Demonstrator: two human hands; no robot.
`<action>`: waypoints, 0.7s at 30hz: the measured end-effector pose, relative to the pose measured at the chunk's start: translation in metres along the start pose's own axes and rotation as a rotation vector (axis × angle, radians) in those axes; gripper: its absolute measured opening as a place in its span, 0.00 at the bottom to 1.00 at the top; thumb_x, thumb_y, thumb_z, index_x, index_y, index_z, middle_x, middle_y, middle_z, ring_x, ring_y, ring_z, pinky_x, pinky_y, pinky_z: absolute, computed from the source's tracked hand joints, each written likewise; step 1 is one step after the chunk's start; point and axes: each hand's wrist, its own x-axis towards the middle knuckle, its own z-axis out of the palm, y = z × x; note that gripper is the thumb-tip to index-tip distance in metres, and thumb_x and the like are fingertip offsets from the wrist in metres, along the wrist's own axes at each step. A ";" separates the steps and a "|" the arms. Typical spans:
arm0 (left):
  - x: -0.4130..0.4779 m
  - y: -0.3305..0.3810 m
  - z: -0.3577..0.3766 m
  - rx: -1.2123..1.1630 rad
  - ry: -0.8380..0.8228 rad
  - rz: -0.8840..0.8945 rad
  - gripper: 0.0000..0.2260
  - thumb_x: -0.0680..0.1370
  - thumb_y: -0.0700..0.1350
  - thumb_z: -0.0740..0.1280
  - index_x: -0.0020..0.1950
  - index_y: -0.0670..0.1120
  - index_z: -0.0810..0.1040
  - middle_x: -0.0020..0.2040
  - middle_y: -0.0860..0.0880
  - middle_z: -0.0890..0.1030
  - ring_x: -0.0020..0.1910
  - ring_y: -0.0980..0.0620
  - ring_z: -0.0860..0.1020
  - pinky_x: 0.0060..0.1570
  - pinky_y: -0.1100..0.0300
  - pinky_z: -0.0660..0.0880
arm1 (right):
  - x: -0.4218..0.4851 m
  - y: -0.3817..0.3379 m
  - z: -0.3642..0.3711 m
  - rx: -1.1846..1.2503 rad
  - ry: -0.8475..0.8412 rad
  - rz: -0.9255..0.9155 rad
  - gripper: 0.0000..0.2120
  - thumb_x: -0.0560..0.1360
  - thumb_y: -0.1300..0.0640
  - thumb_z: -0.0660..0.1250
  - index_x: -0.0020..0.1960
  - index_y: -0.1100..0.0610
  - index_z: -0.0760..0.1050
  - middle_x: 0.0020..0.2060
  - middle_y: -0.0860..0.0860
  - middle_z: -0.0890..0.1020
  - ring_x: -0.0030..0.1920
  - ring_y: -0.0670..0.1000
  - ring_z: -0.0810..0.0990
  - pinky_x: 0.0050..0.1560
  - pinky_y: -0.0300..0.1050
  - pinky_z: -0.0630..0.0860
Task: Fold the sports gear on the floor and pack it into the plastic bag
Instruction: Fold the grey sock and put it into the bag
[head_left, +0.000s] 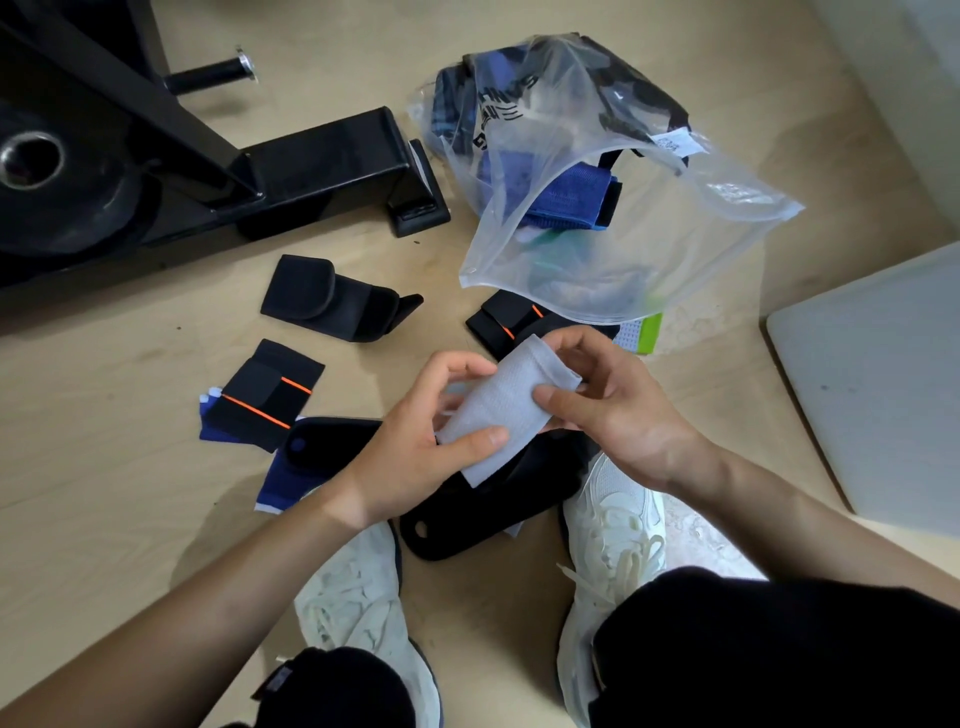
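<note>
A light grey knitted sleeve (506, 402) is held above the floor at the centre. My left hand (415, 441) pinches its lower edge and my right hand (613, 400) grips its upper right end. The clear plastic bag (675, 234) lies open at the upper right with a blue strap (571, 195) and dark gear inside. Loose on the floor are a black folded wrap (332, 299), a black wrap with orange stripes (270, 395), another orange-striped black wrap (509, 319) by the bag's mouth, a blue knitted support (283, 491) and a large black pad (498, 499) under my hands.
A black exercise machine base (234, 171) fills the upper left. A grey-white board (883, 384) lies at the right edge. My two white sneakers (363, 597) stand on the wooden floor below the hands. A green and white card (641, 332) peeks from under the bag.
</note>
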 end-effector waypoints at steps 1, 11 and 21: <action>0.000 0.001 0.000 -0.035 -0.032 -0.005 0.24 0.74 0.52 0.74 0.67 0.54 0.69 0.64 0.51 0.78 0.63 0.50 0.79 0.59 0.53 0.78 | 0.000 -0.001 -0.001 0.006 0.012 -0.024 0.14 0.76 0.72 0.67 0.57 0.59 0.72 0.46 0.54 0.81 0.44 0.53 0.82 0.44 0.49 0.82; 0.004 0.030 -0.006 0.230 -0.043 0.106 0.14 0.75 0.40 0.73 0.57 0.55 0.80 0.54 0.60 0.82 0.55 0.55 0.80 0.54 0.59 0.76 | -0.005 -0.025 -0.027 -0.801 -0.118 -0.323 0.29 0.70 0.63 0.76 0.68 0.52 0.72 0.63 0.45 0.77 0.65 0.49 0.75 0.67 0.50 0.71; 0.041 0.078 -0.011 0.663 0.186 0.517 0.14 0.74 0.38 0.75 0.58 0.47 0.81 0.57 0.55 0.79 0.54 0.53 0.79 0.55 0.55 0.77 | -0.007 -0.051 -0.039 -0.670 -0.051 -0.233 0.23 0.73 0.61 0.75 0.65 0.49 0.74 0.51 0.48 0.82 0.51 0.48 0.81 0.52 0.43 0.77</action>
